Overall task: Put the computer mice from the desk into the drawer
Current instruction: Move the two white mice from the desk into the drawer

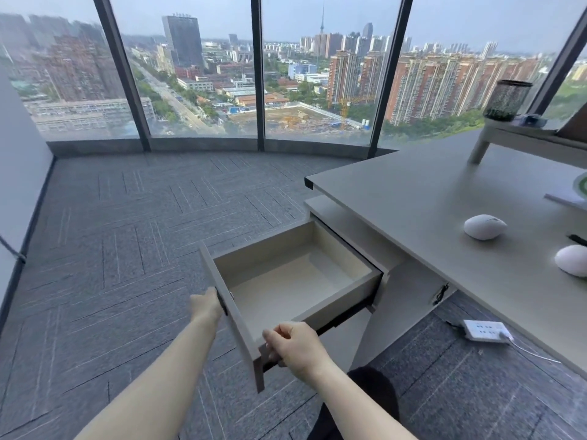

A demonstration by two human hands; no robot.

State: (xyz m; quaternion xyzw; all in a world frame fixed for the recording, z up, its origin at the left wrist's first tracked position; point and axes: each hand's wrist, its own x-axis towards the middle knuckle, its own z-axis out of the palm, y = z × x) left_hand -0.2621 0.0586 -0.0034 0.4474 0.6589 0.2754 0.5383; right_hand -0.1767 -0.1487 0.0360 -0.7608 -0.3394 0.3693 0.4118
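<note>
The nearer white mouse is cut by the right edge, its far side unseen. A black object just beyond it is too cropped to identify. A green-and-white item also runs off the right edge. The left hand's fingertips are hidden behind the drawer front. Items beside the mesh pen cup are too blurred to name.

one head-worn wide view, looking forward and down

the single camera sits on the person's head, facing a curved wall of windows and tilted down over the carpet. both forearms reach in from the bottom edge, close to the lens. the open drawer sits near centre, and the desk runs off the right edge. wide-angle bending shows at the borders.
</note>
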